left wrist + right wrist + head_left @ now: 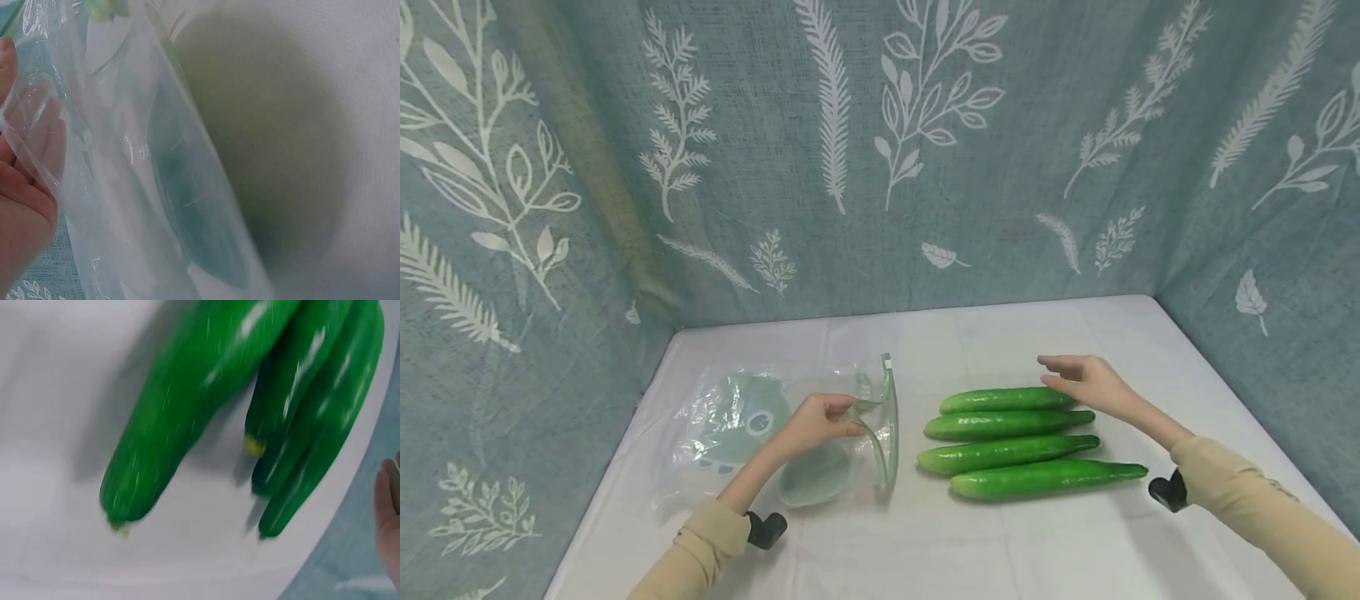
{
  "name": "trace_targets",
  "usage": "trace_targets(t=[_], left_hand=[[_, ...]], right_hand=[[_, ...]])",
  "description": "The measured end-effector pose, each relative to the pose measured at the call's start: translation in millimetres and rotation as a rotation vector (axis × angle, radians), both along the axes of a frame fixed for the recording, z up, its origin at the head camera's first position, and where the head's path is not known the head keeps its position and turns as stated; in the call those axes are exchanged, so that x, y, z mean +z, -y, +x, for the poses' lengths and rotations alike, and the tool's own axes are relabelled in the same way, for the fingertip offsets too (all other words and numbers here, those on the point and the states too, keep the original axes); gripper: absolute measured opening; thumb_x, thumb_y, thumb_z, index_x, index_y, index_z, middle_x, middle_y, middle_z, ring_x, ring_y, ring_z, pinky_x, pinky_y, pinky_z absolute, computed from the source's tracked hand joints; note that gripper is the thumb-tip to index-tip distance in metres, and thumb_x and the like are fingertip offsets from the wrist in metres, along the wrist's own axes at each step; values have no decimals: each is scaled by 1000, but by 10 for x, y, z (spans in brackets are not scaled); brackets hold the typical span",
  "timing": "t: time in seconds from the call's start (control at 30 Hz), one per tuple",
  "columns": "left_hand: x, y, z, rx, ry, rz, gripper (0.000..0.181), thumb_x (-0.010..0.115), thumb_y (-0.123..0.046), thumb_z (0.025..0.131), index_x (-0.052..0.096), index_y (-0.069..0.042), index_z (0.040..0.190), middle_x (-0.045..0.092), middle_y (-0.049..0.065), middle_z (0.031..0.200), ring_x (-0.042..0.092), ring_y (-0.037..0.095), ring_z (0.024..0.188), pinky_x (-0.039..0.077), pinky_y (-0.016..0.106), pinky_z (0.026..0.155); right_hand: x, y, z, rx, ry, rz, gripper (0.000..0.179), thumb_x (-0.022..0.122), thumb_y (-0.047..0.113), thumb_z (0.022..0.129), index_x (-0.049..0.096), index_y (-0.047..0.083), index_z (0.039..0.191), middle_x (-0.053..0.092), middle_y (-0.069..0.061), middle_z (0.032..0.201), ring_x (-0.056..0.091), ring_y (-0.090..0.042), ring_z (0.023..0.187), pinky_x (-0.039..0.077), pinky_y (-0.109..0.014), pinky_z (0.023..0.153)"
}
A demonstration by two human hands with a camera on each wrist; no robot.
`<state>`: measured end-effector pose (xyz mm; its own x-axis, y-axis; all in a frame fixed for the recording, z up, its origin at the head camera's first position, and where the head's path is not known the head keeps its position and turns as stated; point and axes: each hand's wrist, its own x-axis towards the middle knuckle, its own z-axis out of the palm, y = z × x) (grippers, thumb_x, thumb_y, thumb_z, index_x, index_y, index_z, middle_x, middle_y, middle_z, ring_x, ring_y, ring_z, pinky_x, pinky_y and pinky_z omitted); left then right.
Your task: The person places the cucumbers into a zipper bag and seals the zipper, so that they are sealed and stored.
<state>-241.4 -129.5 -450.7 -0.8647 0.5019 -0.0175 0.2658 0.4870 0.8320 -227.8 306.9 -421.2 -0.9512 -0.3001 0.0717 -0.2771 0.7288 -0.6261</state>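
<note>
A clear zip bag (752,425) with a green cartoon print lies on the left of the table, its mouth towards the right. My left hand (820,419) pinches one edge of the mouth, which gapes. In the left wrist view, the see-through film (125,156) covers part of that hand. Several green cucumbers (1045,477) lie side by side to the right of the bag. Over the right end of the farthest cucumber (1000,401) is my right hand (1097,385), fingers extended and thumb apart, holding nothing. Only part of it shows at the right wrist view's edge.
A white cloth (1000,550) covers the table. Blue-green curtains (865,250) with white leaf prints enclose the back and both sides. Each wrist carries a small black device (766,530).
</note>
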Motion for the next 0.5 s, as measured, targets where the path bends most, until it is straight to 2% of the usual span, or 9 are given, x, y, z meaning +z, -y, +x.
trace_targets(t=[0.23, 0.5], left_hand=[[19, 6, 12, 0, 5, 1, 49, 76, -25, 80, 62, 1, 120, 60, 21, 126, 54, 43, 121, 47, 50, 100], [11, 18, 11, -16, 4, 22, 46, 75, -23, 81, 63, 1, 119, 61, 21, 125, 54, 43, 120, 46, 50, 100]], right_hand=[[-28, -304, -20, -70, 44, 17, 49, 54, 26, 97, 49, -8, 132, 52, -32, 130, 52, -47, 118, 49, -54, 94], [-142, -478, 4, -110, 121, 37, 51, 54, 26, 98, 46, -10, 133, 48, -34, 133, 47, -50, 121, 47, -56, 95]])
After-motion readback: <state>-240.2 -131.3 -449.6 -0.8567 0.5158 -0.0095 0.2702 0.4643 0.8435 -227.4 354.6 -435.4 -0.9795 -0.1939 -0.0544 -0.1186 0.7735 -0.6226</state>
